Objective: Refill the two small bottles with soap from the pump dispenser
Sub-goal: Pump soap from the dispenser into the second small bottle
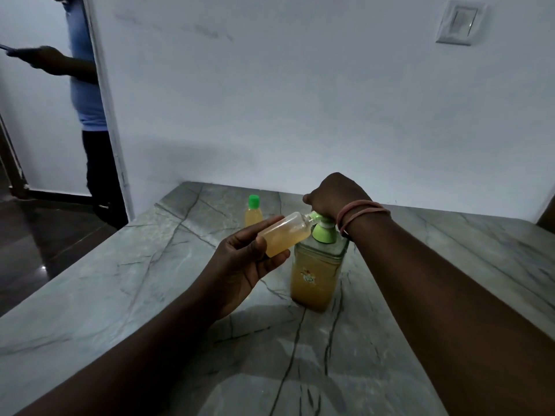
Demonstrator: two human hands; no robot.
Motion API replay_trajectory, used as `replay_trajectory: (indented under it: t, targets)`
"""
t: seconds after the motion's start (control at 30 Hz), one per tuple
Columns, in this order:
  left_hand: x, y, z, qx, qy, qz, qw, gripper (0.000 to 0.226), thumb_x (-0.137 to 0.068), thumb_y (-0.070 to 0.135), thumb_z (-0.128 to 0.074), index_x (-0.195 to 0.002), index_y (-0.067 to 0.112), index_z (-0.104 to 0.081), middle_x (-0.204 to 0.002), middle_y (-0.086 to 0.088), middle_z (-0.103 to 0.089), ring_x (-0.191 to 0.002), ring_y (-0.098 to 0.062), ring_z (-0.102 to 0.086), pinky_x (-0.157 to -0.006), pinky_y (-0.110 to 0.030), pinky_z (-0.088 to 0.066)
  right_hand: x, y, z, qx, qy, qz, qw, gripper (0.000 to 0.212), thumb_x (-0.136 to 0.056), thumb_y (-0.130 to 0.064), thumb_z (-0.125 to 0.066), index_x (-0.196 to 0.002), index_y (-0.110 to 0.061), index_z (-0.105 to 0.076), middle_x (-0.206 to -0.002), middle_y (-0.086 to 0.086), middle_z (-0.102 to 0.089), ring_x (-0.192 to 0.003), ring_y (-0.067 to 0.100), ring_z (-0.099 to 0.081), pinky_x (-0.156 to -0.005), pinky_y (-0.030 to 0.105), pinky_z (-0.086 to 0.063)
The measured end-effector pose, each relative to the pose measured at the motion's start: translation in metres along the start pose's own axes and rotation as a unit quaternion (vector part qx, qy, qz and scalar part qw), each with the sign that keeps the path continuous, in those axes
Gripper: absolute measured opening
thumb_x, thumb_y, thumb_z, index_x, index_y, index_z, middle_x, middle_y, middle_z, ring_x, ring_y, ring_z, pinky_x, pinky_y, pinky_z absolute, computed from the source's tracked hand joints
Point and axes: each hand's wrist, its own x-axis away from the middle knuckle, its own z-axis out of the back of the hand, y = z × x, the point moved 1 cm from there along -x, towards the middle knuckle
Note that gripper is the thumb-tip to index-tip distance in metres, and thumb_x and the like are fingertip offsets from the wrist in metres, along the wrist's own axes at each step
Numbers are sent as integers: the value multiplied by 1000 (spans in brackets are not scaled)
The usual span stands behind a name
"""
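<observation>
My left hand (pixel 240 262) holds a small clear bottle (pixel 285 235), uncapped and tilted almost sideways, partly filled with amber soap. Its mouth meets the green nozzle of the pump dispenser (pixel 315 277), a square clear bottle of amber soap standing on the marble table (pixel 120 310). Over the green pump head rests my right hand (pixel 333 196), fingers curled down on it. A second small bottle (pixel 253 214) with a green cap stands upright behind, holding amber soap.
A white wall rises just behind the table, with a switch plate (pixel 459 22) at upper right. A person in a blue shirt (pixel 87 85) stands in the doorway at the left. The table's left edge drops to a dark floor (pixel 45 235).
</observation>
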Motion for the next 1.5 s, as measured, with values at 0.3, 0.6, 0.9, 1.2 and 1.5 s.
replay_trajectory:
  t: [0.3, 0.6, 0.9, 1.2, 1.5]
  targets:
    - [2, 0, -7, -6, 13, 2, 1000, 72, -50, 33, -99, -115, 14, -75, -124, -11, -70, -105, -32, -71, -79, -29, -59, 2, 1, 17, -26, 10, 14, 1000, 37, -75, -52, -57, -71, -16, -60, -77, 5, -68, -73, 27, -65, -68, 29, -50]
    - [0, 0, -1, -6, 2, -4, 1000, 70, -59, 35, -94, -121, 12, -72, -130, -6, -68, -115, -31, -67, -86, -31, -58, 1, 7, 3, 5, -7, -15, 1000, 24, -77, -34, -66, -65, -15, -55, -70, 4, -62, -73, 26, -63, -70, 29, -50]
    - [1, 0, -4, 0, 15, 3, 1000, 76, -49, 36, -98, -118, 14, -74, -123, -11, -69, -105, -33, -71, -80, -30, -59, 4, -8, 25, 16, 66, 56, 996, 39, -79, -54, -56, -77, -15, -59, -80, 3, -66, -77, 25, -62, -75, 34, -52]
    - [0, -1, 0, -1, 1, -4, 1000, 73, -58, 36, -95, -122, 12, -71, -128, -8, -69, -109, -30, -69, -83, -30, -58, 0, 1, 0, -15, -46, 14, 999, 39, -90, -44, -53, -98, -10, -71, -92, 8, -68, -86, 26, -62, -73, 28, -43]
    - [4, 2, -6, 1, 3, -1, 1000, 70, -54, 38, -96, -117, 16, -74, -122, -8, -72, -105, -30, -71, -82, -29, -58, 4, -3, 15, -13, -38, 13, 999, 52, -87, -57, -50, -93, -7, -66, -93, 3, -67, -83, 24, -61, -71, 29, -42]
